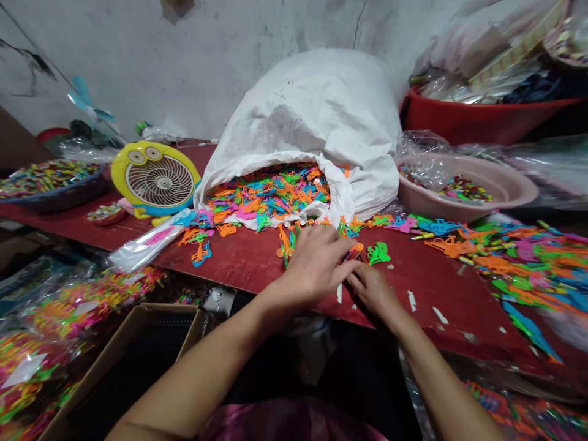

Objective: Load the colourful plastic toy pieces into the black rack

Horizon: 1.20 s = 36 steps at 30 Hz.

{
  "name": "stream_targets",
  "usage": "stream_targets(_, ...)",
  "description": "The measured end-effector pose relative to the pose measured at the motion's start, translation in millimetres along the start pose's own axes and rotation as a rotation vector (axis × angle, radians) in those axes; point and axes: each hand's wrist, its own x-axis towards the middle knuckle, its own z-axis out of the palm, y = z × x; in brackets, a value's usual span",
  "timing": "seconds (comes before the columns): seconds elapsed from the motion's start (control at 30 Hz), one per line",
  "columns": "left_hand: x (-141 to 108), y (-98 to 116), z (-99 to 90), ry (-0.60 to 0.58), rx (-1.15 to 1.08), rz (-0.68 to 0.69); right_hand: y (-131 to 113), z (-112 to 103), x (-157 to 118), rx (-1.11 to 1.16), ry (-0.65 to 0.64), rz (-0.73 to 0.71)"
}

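From here I see the L hand (316,266) lying open, palm down, fingers spread out over the red board table (220,260), w/ its fingertips just by a small orange plastic piece (354,250). I can't tell if it has hold of that pc. The R hand (373,291) is just beside it, fingers bent in a bit, and I can't tell if it's pinching smth small or just resting loose. A green plastic piece (378,252) lies flat on the board just past both hands, and it looks like it's not touching them. Pcs like these look v light, thin and stiff, w/ lots of tiny arms that could hook on each other, so I'd guess they come up in tangles. Thin bits may snap if bent hard. Best to pinch one by its thick middle w/ two fingers, not by a thin end. More pcs spill out of the mouth of the white woven sack (316,104) just ahead of the hands, and a big loose pile (519,263) lies on the board to the right. A pink plastic basin (514,190) w/ more pcs sits behind that pile, and a yellow desk fan (156,180) stands off to the left.
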Motion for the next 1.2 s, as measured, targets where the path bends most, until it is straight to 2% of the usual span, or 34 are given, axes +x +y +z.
stream_targets(0.07, 26, 1, 5.6, -0.203, 0.064, 0.053, -1, -4, 2, 0.050, -0.031, 0.009)
stream_targets(0.17, 50, -2, 14.4, -0.369, 0.155, 0.042, -1, -8, 1, 0.190, -0.100, 0.075)
stream_targets(0.3, 56, -7, 16.4, -0.408, 0.166, 0.031, 1, -8, -2, 0.327, -0.106, 0.129)
stream_targets(0.43, 54, -9, 14.5, -0.431, 0.163, 0.033, 2, -5, 1, 0.204, -0.024, 0.043)
stream_targets(0.67, 56, -10, 15.3, -0.468, 0.204, 0.009, 5, -5, 1, 0.074, -0.088, 0.027)
stream_targets(0.87, 56, -7, 12.0, -0.434, 0.166, -0.027, 1, 1, -4, 0.030, -0.032, -0.020)
stream_targets(0.93, 48, -2, 10.9, -0.310, 0.146, -0.024, 0, 1, -11, 0.010, -0.018, -0.032)
stream_targets(1.0, 33, 8, 13.7, -0.081, 0.118, -0.001, 3, -5, -19, 0.030, -0.001, -0.040)
stream_targets(1.07, 11, 19, 23.5, 0.104, 0.045, 0.033, 10, -19, -28, 0.067, 0.023, -0.037)
stream_targets(1.1, -2, 25, 31.8, 0.148, 0.003, 0.038, 16, -30, -30, 0.062, 0.049, -0.020)
stream_targets(1.13, -14, 30, 42.3, 0.137, -0.037, 0.026, 23, -42, -31, 0.029, 0.084, 0.009)
stream_targets(1.2, -36, 37, 68.4, -0.005, -0.106, 0.019, 43, -70, -25, -0.132, 0.189, 0.098)
